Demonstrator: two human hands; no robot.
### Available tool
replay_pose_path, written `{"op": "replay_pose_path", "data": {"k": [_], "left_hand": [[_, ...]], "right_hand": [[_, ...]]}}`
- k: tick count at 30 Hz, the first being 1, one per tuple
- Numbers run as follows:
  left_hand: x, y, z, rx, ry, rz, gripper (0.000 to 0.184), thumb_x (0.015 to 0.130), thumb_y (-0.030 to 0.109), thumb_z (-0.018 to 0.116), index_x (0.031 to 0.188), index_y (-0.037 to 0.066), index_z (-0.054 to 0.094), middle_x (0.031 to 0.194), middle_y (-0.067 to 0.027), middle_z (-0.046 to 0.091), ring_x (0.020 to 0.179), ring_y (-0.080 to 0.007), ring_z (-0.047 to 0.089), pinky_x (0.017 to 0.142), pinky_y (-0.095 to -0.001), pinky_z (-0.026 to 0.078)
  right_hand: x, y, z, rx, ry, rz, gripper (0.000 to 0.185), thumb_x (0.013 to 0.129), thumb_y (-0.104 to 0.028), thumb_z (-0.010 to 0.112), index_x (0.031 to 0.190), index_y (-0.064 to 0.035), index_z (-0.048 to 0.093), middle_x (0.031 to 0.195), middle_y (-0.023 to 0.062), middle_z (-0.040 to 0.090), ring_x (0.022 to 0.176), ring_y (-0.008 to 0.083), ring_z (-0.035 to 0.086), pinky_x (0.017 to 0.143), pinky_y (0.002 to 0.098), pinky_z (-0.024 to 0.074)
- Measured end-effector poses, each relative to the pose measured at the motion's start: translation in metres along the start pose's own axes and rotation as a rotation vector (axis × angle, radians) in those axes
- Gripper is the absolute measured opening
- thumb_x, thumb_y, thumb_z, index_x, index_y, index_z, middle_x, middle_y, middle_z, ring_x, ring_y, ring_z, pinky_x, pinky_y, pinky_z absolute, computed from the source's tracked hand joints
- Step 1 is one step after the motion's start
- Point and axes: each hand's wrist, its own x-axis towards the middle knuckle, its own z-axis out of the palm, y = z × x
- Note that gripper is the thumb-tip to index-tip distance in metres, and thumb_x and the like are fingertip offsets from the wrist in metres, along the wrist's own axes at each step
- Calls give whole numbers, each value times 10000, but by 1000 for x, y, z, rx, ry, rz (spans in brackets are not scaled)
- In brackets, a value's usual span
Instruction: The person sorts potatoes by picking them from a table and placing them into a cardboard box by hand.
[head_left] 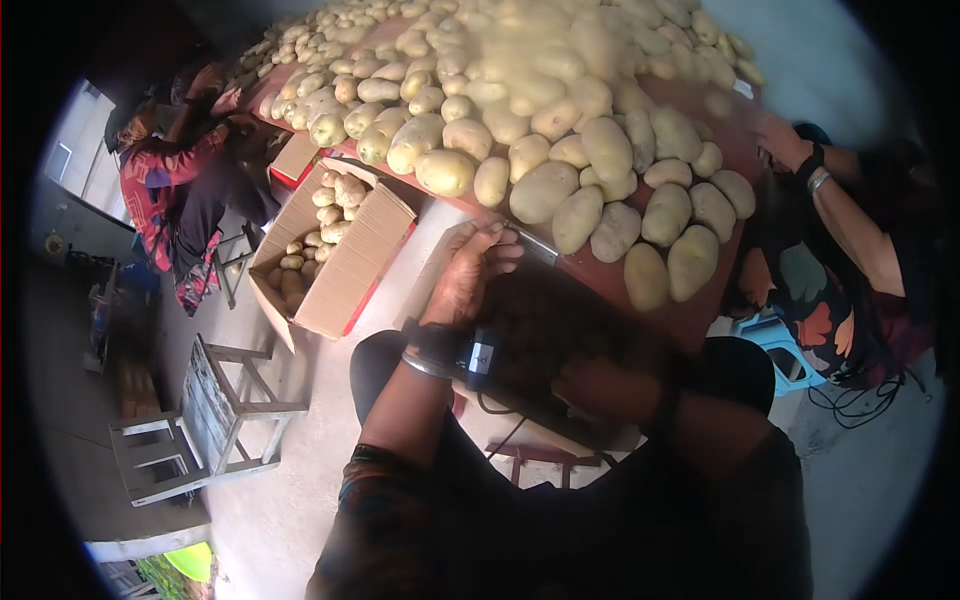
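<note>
Our L hand (475, 268) is just off the near edge of the red table (715, 308), beside the front row of potatoes (545, 192); fingers half-curled, but we can't tell if they pinch anything. Our R hand (602, 390) is in deep shadow below that edge, nr more potatoes, dim, in the lower box (548, 434); we can't tell its state.

Potatoes crowd most of the tabletop, w/ a bare strip toward the near R corner. L of our hand we see pale floor btwn the edge & an open carton (362, 268), part-filled w/ potatoes.

Materials: potatoes smooth, tan-yellow, oval to roundish; carton plain brown cardboard inside, red outside; a shiny strip (537, 247) on the table edge; worn wooden stool (207, 415) out L.
</note>
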Motion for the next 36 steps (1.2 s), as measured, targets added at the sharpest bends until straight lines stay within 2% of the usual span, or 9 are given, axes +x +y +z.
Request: {"op": "replay_pose_path", "data": {"k": [3, 7, 12, 15, 23, 25, 27, 33, 36], "left_hand": [[1, -1, -2, 1, -12, 3, 398, 854, 288, 572, 1149, 38, 475, 967, -79, 589, 887, -191, 586, 767, -315, 456], [4, 2, -7, 12, 17, 15, 403, 859, 309, 556, 1143, 32, 486, 972, -84, 589, 895, -199, 584, 775, -326, 453], [7, -1, -16, -24, 61, 18, 389, 863, 309, 540, 1123, 22, 501, 996, -89, 586, 932, -210, 574, 820, -331, 440], [5, 1, -16, -25, 63, 20, 385, 862, 302, 540, 1121, 20, 503, 997, -87, 586, 933, -214, 574, 831, -337, 441], [7, 2, -19, -57, 69, 23, 382, 851, 293, 554, 1116, 22, 508, 984, -81, 586, 927, -209, 572, 823, -330, 441], [7, 1, -19, -68, 67, 15, 411, 844, 315, 559, 1130, 24, 501, 979, -74, 586, 917, -202, 570, 806, -314, 439], [0, 5, -12, -15, 78, 47, 412, 835, 340, 565, 1111, 40, 503, 969, -80, 589, 888, -201, 576, 788, -323, 450], [-2, 7, -6, 8, 91, 56, 409, 830, 352, 578, 1090, 48, 496, 955, -90, 587, 874, -208, 587, 755, -321, 467], [3, 6, -11, 20, 82, 22, 417, 836, 359, 578, 1095, 40, 509, 955, -87, 589, 885, -207, 587, 761, -324, 467]], "right_hand": [[1, -2, -8, 47, -135, 54, 301, 713, -235, 671, 902, -35, 550, 855, 142, 558, 819, 310, 575, 700, 420, 472], [-1, -1, -12, 70, 45, -3, 233, 695, -201, 696, 808, -36, 578, 776, 145, 595, 717, 327, 609, 618, 420, 486], [-9, 10, -21, 79, -22, 111, 239, 683, -187, 707, 782, -21, 565, 811, 152, 594, 771, 335, 605, 658, 425, 490], [-18, 18, -19, 75, 89, 104, 242, 684, -193, 708, 793, -22, 576, 799, 153, 602, 766, 341, 609, 669, 425, 496], [-29, 12, -31, 40, -187, 298, 215, 672, -189, 716, 757, -8, 637, 872, 144, 633, 820, 328, 631, 679, 403, 518], [-29, 13, -24, 53, -174, 265, 230, 677, -197, 715, 796, -23, 624, 857, 147, 618, 806, 328, 624, 681, 410, 509], [-33, 19, -12, -14, -79, 144, 361, 697, -276, 691, 931, -28, 572, 914, 159, 571, 800, 325, 608, 683, 417, 500], [-24, 10, -23, 43, -136, 193, 328, 717, -261, 691, 920, -39, 560, 922, 151, 565, 802, 333, 606, 686, 414, 499], [-20, 12, -16, 59, -52, 153, 279, 675, -227, 714, 821, -40, 567, 820, 135, 578, 779, 310, 597, 677, 407, 483]]}}
